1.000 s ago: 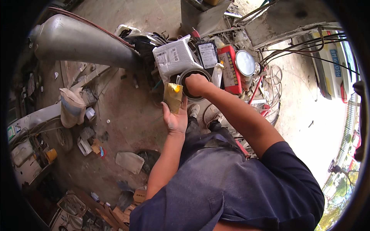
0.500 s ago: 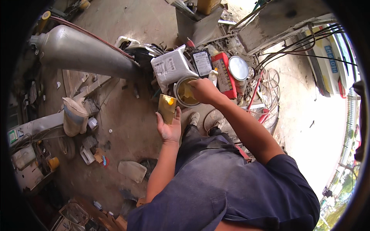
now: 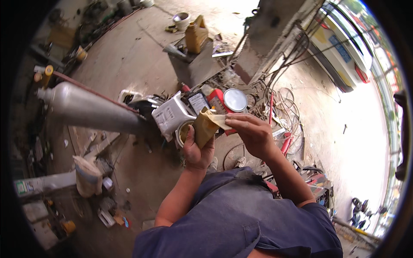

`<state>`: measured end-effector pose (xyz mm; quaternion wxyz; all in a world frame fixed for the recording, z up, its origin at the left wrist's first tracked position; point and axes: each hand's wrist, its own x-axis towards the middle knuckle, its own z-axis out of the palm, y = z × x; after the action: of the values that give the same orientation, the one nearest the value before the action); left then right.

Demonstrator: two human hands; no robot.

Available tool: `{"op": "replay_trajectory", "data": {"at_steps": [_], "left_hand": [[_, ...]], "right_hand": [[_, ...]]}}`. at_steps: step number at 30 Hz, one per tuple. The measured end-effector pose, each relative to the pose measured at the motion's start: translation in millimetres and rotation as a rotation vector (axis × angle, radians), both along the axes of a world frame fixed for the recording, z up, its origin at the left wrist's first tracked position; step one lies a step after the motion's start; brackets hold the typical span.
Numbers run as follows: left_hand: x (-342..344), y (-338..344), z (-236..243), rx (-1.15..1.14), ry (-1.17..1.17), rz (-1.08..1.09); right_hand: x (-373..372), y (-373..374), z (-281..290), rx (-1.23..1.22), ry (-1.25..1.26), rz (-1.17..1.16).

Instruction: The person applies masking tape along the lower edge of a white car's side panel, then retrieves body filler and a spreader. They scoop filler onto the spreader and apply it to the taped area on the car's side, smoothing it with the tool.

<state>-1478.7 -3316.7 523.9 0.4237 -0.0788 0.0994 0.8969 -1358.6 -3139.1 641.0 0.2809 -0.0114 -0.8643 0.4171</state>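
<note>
Tan plate (image 3: 204, 133) held above the clutter, pale strip (image 3: 219, 121) at its top end

The plate sits tilted in the left hand (image 3: 199, 154), which grips it from between six and seven o'clock, thumb on one side and fingers clamped around the other. Holding it low probably leaves the upper end free as a working face. From three o'clock the right hand (image 3: 256, 134) brings in the strip; its fingers lie together along it, apparently pinching, though the thumb is hidden. Strip and plate overlap in view; contact looks likely.

At nine o'clock a round can (image 3: 178, 135) shows just beside the left thumb, presumably placed for easy reach. Farther out, a white package (image 3: 169, 115) at ten, a red box (image 3: 217, 101) at one and a round lid (image 3: 235, 99) past one crowd the upper side. A red rod (image 3: 271, 107) stands between two and three; a metal cylinder (image 3: 101, 107) blocks nine to ten. Elbow room looks freest toward eight, over the floor (image 3: 148, 180).
</note>
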Motion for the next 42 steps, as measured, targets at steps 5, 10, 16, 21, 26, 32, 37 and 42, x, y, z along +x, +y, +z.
{"op": "replay_trajectory", "data": {"at_steps": [5, 10, 16, 21, 26, 32, 37, 42], "left_hand": [[19, 42, 21, 0.02, -0.028, -0.155], [42, 80, 25, -0.023, -0.107, -0.283], [80, 154, 49, -0.078, 0.081, -0.363], [138, 238, 69, -0.158, 0.358, -0.414], [178, 318, 82, -0.331, 0.423, -0.337], [223, 384, 89, -0.633, 1.005, -0.088], [262, 432, 89, -0.399, 1.444, -0.029], [262, 514, 81, -0.528, 1.427, -0.126]], "right_hand": [[53, 26, 5, 0.266, 0.003, -0.152], [119, 56, 11, 0.363, -0.037, -0.351], [169, 88, 9, 0.142, 0.173, -0.644], [198, 126, -8, 0.393, 0.122, -0.701], [249, 182, -19, 0.327, 0.101, -0.717], [295, 246, -13, -0.181, 0.344, -0.86], [296, 280, -20, -0.264, 0.339, -0.897], [320, 334, -38, -0.085, 0.218, -0.932]]}}
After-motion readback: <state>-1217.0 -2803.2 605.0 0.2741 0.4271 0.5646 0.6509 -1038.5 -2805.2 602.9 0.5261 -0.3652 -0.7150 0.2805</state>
